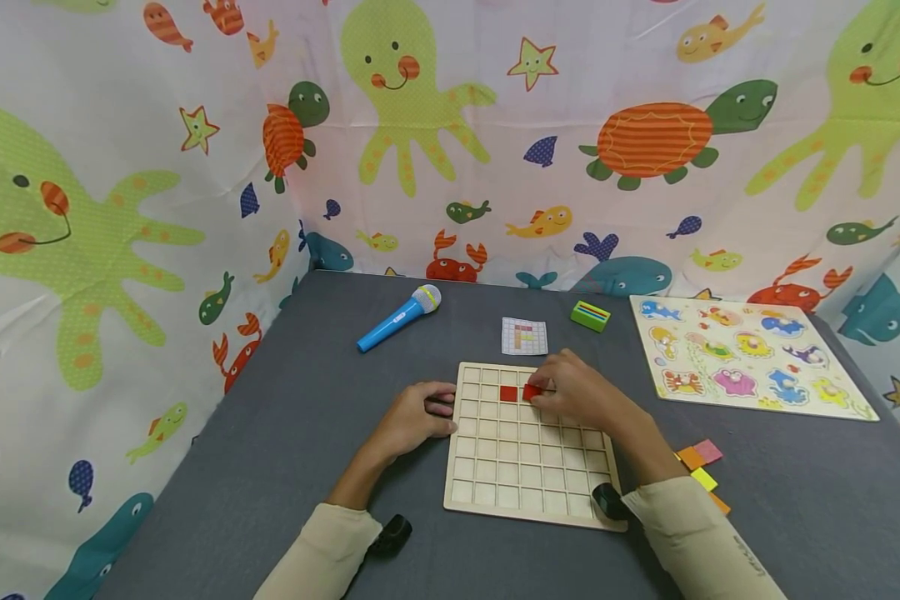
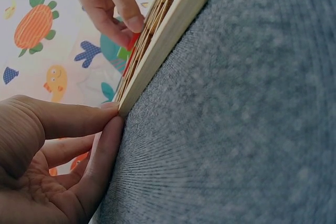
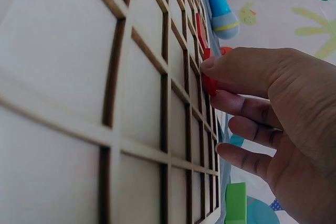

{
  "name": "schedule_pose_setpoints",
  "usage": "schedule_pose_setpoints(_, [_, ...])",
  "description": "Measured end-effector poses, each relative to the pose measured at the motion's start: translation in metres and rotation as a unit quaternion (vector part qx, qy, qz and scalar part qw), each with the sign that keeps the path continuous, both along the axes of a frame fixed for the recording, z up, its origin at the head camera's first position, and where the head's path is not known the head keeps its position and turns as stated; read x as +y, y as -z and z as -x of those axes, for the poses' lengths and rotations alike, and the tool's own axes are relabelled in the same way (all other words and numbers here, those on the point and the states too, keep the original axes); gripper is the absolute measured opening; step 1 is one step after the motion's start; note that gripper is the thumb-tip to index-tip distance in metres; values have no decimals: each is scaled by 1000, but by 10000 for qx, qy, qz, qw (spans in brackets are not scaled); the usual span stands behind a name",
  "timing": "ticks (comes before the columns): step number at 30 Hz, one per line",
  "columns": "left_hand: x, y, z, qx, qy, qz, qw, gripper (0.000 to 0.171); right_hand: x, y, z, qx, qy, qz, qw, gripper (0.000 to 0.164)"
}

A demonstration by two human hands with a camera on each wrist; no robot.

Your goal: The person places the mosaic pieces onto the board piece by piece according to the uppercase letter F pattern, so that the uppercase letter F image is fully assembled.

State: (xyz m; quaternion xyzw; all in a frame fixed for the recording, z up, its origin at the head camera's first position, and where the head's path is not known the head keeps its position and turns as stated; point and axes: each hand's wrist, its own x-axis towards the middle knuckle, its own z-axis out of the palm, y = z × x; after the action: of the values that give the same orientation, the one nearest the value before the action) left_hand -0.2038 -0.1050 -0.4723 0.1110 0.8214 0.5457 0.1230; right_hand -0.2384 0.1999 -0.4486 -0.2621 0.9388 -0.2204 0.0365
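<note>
A wooden grid board (image 1: 507, 475) lies on the dark tabletop, divided into many square cells. My left hand (image 1: 414, 422) is at its left edge, and the left wrist view shows the thumb and index finger (image 2: 107, 145) pinching the board's rim (image 2: 163, 51). My right hand (image 1: 581, 390) pinches a red square tile (image 1: 531, 392) between thumb and fingers, over a cell near the board's far edge. In the right wrist view this tile (image 3: 209, 80) stands tilted against the grid. Another red tile (image 1: 508, 393) sits in a cell just left of it.
Beyond the board lie a small printed pattern card (image 1: 524, 337), a green block with coloured stripes (image 1: 590, 316) and a blue toy microphone (image 1: 399, 319). A sea-animal puzzle board (image 1: 750, 358) is at the right. Loose coloured tiles (image 1: 705, 478) lie beside the right forearm.
</note>
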Motion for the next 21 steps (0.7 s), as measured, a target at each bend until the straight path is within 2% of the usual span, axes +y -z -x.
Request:
schedule_pose_setpoints(12, [0,2,3,-1,12,-28,10000,59,-4,-3,1,-2,-113,-141,9998,21])
schedule_pose_setpoints(21, [0,2,2,6,1,-25,10000,58,-1,-3,0,-340,9,95,9994,24])
